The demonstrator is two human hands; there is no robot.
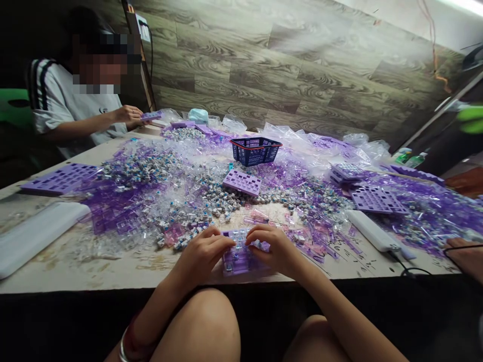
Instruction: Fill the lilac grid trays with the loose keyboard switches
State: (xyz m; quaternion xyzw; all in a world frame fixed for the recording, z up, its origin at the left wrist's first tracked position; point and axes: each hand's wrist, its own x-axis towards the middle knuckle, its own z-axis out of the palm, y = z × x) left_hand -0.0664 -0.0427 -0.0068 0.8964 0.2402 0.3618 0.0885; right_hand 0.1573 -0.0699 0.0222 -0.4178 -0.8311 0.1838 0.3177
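Observation:
A purple board point(234, 266) with rows of square slots lies at the table's near edge, with several small clear caps on it. From the left, my left hand point(204, 251) reaches over the board, its fingers drawn together at the slots. My right hand point(277, 247) bends over the board's right side, thumb and fingertips closed close to the caps. Whatever is between the fingers of either hand is too small or hidden to make out. Just beyond the board are loose white-and-blue switches point(222, 201) and clear purple pieces point(320, 244).
Beyond the heaps stands a dark blue basket point(256, 152). A purple slotted board point(242, 182) leans on the switches; another point(60, 178) lies left. White bars point(41, 236) flank the work, the right one point(372, 230) cabled. A co-worker point(86, 110) sits far left; another person's hand point(466, 259) rests right.

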